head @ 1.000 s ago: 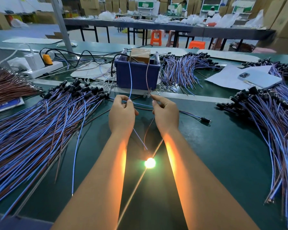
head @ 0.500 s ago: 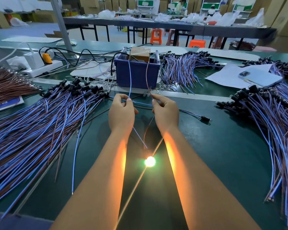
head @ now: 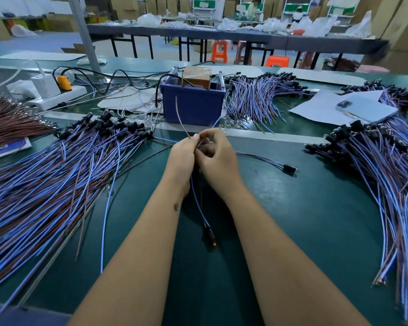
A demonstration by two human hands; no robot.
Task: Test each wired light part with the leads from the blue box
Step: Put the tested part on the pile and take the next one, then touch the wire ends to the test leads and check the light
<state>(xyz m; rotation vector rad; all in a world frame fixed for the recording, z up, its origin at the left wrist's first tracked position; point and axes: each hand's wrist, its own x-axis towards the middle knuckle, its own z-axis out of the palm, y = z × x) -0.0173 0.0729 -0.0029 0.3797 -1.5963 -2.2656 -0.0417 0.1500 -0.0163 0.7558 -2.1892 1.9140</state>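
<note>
- Head view: left hand [head: 181, 158] and right hand [head: 218, 161] touching, both pinching thin wire ends just before the blue box [head: 193, 102].
- Wired light part [head: 210, 234] hangs below the hands — faint orange glow, over the green surface [head: 304, 220].

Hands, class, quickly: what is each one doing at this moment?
Left hand: pinches the brown lead from the blue box.
Right hand: fingers curled around thin wires of the light part; exact grip hidden.
</note>
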